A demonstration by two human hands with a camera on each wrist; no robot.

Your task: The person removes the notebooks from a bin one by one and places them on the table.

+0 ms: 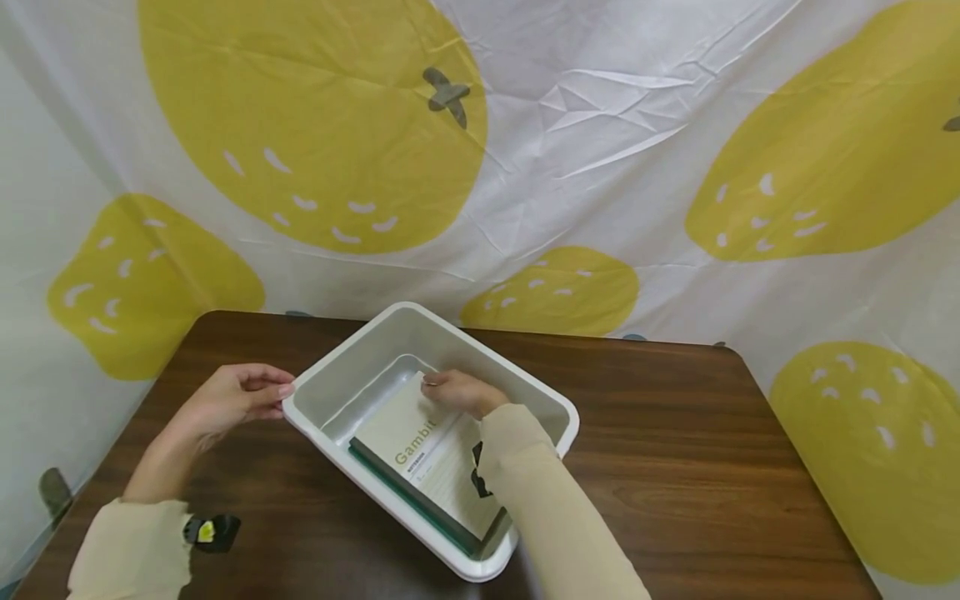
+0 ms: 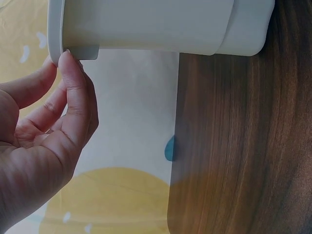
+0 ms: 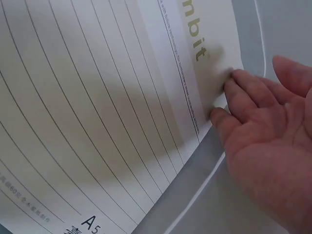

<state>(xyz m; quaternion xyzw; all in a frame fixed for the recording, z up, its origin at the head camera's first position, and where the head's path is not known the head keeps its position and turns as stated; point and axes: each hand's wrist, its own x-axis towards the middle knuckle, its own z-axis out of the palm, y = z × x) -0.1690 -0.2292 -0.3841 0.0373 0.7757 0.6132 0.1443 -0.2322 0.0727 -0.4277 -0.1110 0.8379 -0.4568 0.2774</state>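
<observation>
My left hand [image 1: 225,402] pinches the left corner of a white plastic basin [image 1: 358,373], thumb and fingertips at its rim in the left wrist view. Inside the basin lies a cream notebook [image 1: 396,421] printed "Gambit", its lined cover [image 3: 97,105] filling much of the right wrist view. Along its near long side runs a dark green edge [image 1: 412,493]. My right hand [image 1: 463,392] reaches into the basin at the notebook's far side. Its fingertips touch the notebook's edge, fingers extended and thumb held apart in the right wrist view.
The basin sits askew on a dark wooden table [image 1: 675,450]. Behind the table hangs a white cloth [image 1: 570,192] with large yellow fruit prints. A black wrist strap [image 1: 213,532] is at my left sleeve.
</observation>
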